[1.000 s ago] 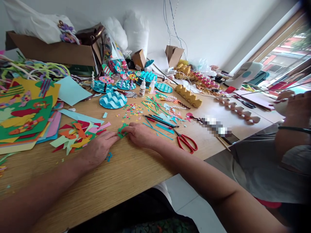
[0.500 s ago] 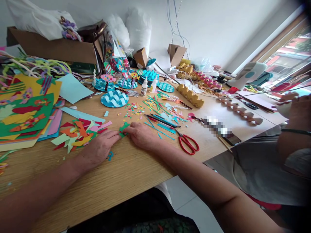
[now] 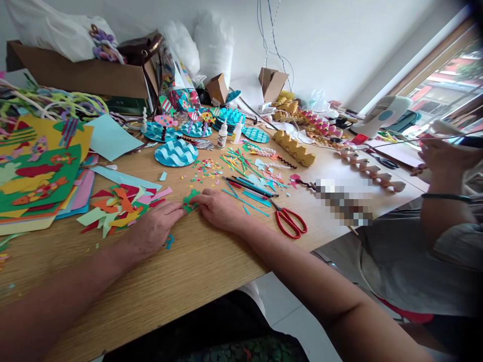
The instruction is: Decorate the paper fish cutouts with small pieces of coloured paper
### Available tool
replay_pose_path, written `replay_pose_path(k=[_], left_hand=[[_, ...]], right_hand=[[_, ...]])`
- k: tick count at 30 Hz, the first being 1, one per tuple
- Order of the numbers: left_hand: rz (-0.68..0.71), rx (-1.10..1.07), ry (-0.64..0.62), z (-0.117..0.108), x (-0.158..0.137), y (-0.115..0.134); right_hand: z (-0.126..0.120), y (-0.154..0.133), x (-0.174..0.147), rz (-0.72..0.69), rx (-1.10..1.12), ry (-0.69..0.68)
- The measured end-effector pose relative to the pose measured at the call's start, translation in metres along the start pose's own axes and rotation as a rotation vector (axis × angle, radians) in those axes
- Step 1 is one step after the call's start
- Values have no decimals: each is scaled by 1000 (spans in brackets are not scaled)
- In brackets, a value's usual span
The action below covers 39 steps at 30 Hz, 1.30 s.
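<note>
On the wooden table (image 3: 188, 281) we note the left hand (image 3: 153, 229) and right hand (image 3: 221, 210), both touching a green paper piece (image 3: 189, 195); whether either grip closes on it, we cannot tell.

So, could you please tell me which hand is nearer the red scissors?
Right. The right hand is left of the scissors; the left hand lies farther left, beyond it.

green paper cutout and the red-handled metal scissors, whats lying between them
In the head view, the right hand lies between the green paper cutout and the red-handled metal scissors; past it, nearer the scissors, are narrow blue paper strips.
</note>
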<state>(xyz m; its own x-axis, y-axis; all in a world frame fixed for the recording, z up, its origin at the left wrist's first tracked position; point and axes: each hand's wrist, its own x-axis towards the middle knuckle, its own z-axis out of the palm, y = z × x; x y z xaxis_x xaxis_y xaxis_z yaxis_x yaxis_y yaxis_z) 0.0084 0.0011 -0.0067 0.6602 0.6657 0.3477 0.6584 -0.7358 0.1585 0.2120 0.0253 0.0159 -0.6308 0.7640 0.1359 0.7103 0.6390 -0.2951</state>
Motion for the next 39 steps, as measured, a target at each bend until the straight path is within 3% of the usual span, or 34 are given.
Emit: replay_pose_path(k=[39], left_hand=[[10,-17,-26,-4,2,3]], right_hand=[[-1,-2,-1,-2,-11,-5]])
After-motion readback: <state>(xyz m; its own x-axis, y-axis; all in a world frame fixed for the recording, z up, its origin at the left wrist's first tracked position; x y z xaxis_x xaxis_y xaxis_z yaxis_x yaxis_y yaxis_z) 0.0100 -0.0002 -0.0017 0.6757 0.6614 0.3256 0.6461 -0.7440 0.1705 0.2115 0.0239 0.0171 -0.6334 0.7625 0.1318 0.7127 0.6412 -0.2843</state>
